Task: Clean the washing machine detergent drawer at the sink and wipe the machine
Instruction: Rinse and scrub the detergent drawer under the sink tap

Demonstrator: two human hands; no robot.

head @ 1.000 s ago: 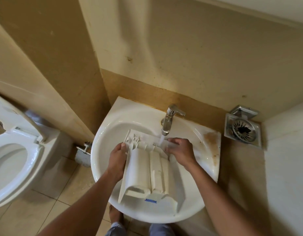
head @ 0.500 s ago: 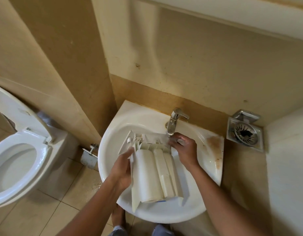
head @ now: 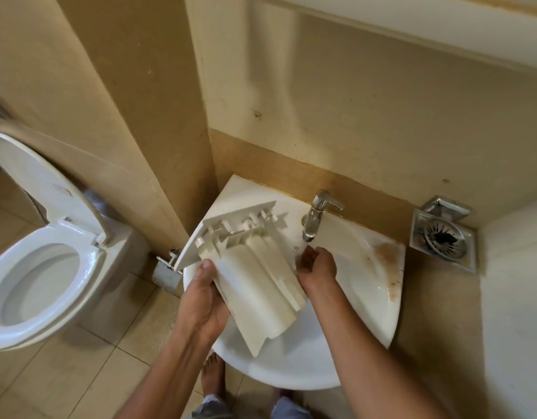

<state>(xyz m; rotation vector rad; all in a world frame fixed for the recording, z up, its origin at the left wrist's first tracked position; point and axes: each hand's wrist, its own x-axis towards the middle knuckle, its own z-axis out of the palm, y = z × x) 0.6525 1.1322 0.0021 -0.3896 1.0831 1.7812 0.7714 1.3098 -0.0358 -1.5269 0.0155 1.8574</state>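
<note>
The white detergent drawer [head: 255,276] is upside down and tilted over the white corner sink [head: 361,285], its front panel pointing up-left past the rim. My left hand [head: 203,300] grips its left edge, thumb on top. My right hand [head: 317,266] is beside the drawer's right side, just under the chrome tap [head: 317,217], fingers curled; whether it holds the drawer I cannot tell. No water stream is clear to see.
A toilet [head: 43,279] with its lid up stands to the left. A metal valve [head: 167,267] sits low on the wall by the sink. A square chrome drain grate [head: 442,240] lies at the right. Brown stains mark the sink's right rim [head: 388,261].
The drawer has been lifted and swung to the left, its front panel now past the sink's rim. My right hand came off the drawer's top end and sits under the tap.
</note>
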